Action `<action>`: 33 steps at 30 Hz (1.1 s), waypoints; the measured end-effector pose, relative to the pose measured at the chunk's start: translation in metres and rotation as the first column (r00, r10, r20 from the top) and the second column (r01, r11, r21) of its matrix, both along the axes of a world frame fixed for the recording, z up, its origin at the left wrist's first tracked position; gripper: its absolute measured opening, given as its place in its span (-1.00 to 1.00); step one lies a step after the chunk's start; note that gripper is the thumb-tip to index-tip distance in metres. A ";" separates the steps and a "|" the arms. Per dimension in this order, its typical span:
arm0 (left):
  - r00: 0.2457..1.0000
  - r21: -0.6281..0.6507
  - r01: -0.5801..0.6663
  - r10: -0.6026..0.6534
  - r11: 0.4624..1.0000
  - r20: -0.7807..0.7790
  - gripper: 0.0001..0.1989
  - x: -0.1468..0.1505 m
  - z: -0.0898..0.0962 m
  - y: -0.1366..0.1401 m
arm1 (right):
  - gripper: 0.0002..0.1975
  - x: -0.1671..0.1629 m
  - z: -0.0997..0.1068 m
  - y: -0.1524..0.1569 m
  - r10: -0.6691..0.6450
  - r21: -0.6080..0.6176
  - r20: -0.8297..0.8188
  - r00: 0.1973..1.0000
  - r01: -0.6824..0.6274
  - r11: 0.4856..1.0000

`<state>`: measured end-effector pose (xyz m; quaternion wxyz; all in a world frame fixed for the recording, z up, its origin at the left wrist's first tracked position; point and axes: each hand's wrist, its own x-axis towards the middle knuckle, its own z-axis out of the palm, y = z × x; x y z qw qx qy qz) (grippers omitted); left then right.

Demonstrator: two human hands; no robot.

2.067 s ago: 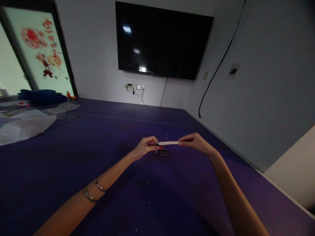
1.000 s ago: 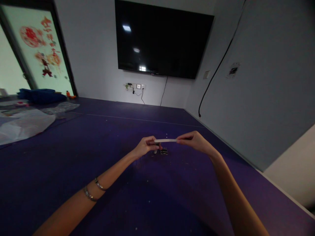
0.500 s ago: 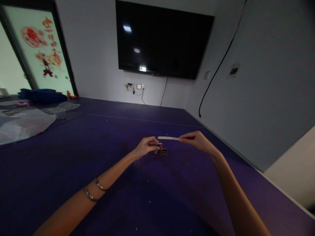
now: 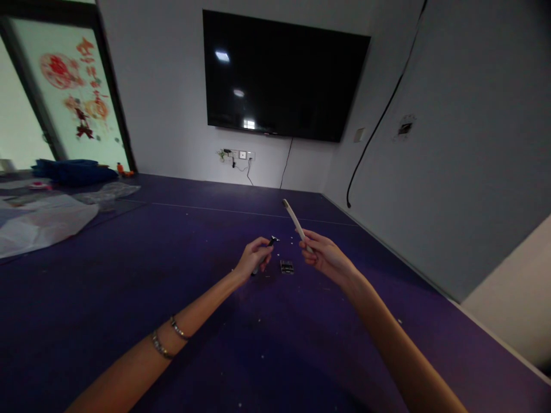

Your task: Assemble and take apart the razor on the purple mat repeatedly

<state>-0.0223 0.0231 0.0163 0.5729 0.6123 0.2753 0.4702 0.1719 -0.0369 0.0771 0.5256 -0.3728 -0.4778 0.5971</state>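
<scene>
My left hand (image 4: pixel 255 256) is closed around a razor (image 4: pixel 271 241) with a dark handle and a small silvery head. The head points up and to the right; the handle's lower end shows below the fingers. In my right hand (image 4: pixel 323 255) is a slim white toothbrush (image 4: pixel 294 219), gripped near its lower end. It tilts up and to the left, its darker tip in the air, apart from the razor. Between and just below the hands, a small dark rectangular piece (image 4: pixel 286 267) with clear or silvery edges lies on the purple surface (image 4: pixel 206 338).
White crumbs are scattered over the surface. Crumpled plastic bags (image 4: pixel 51 223) and a dark blue cloth bundle (image 4: pixel 73 171) lie at the far left. A black cable (image 4: pixel 379 127) hangs along the right wall, and a large television (image 4: pixel 284 74) is mounted ahead.
The toothbrush has swung from level to steeply tilted, its tip now up and away from my left hand. The razor has turned so its head stands above my left fingers.
</scene>
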 end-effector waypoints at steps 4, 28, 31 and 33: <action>0.999 -0.067 -0.039 0.041 0.997 0.020 -0.71 0.000 -0.006 0.005 | -0.76 -0.010 -0.013 -0.006 0.033 -0.142 -0.118 0.993 -0.050 0.989; 0.998 0.006 0.016 -0.017 1.000 0.057 -0.76 0.006 -0.023 0.010 | -0.70 -0.036 -0.061 -0.057 -0.031 -0.310 -0.269 0.963 -0.056 0.949; 0.998 -0.010 0.040 -0.039 0.999 0.048 -0.75 0.006 -0.022 0.008 | -0.70 -0.039 -0.060 -0.057 -0.037 -0.316 -0.274 0.961 -0.053 0.947; 0.997 -0.011 0.036 -0.035 0.999 0.062 -0.74 0.007 -0.022 0.008 | -0.70 -0.043 -0.062 -0.060 -0.046 -0.327 -0.282 0.958 -0.051 0.944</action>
